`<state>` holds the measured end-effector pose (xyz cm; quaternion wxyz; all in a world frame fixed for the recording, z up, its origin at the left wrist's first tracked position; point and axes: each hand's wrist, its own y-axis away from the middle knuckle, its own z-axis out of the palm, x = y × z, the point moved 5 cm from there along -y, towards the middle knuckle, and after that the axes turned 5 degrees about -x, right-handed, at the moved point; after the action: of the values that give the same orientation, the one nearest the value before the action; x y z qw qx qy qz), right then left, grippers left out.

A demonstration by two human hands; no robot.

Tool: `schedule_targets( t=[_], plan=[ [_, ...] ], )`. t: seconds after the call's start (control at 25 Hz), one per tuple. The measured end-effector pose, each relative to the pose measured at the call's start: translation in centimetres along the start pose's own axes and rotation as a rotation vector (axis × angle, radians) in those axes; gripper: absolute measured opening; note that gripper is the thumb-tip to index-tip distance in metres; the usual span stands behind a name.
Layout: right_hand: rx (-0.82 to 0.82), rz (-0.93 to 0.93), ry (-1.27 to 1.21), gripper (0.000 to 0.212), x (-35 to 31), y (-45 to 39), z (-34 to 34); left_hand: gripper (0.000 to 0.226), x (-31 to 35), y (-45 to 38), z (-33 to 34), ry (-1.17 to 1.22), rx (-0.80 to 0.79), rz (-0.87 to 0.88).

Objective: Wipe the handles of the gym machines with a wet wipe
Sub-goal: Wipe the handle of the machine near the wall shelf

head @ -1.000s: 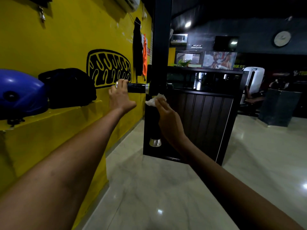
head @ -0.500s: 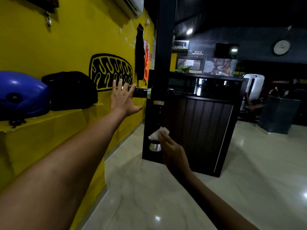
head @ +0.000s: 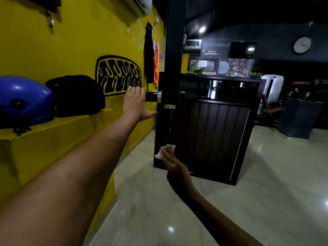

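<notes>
A black machine upright (head: 174, 50) carries a short horizontal black handle (head: 151, 96) with a chrome collar, and a dark vertical handle (head: 170, 128) hanging below it. My left hand (head: 136, 103) is flat with straight fingers over the outer end of the horizontal handle, hiding its tip. My right hand (head: 173, 164) pinches a crumpled white wet wipe (head: 164, 150) against the lower end of the vertical handle, so that end is covered.
A yellow wall with a ledge (head: 74, 121) runs along the left, holding a blue ball (head: 23, 100) and a black bag (head: 76, 95). A dark panelled counter (head: 213, 135) stands just behind the upright. Glossy marble floor (head: 230, 201) spreads to the right.
My left hand has released its grip on the horizontal handle and opened flat. My right hand has slid the wipe down the vertical handle from its top to its lower end.
</notes>
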<state>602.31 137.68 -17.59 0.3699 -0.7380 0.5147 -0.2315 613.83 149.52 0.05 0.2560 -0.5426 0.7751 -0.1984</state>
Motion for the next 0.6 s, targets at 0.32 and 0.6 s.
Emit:
schedule_targets(
  t=[0.32, 0.6],
  plan=[
    [0.244, 0.163, -0.248, 0.034, 3.1, -10.7, -7.1, 0.089, 0.4, -0.4, 0.7, -0.029, 0.029, -0.037],
    [0.247, 0.197, -0.381, 0.052, 3.2, -3.7, -0.8, 0.083, 0.3, -0.6, 0.8, -0.021, 0.066, -0.047]
  ],
)
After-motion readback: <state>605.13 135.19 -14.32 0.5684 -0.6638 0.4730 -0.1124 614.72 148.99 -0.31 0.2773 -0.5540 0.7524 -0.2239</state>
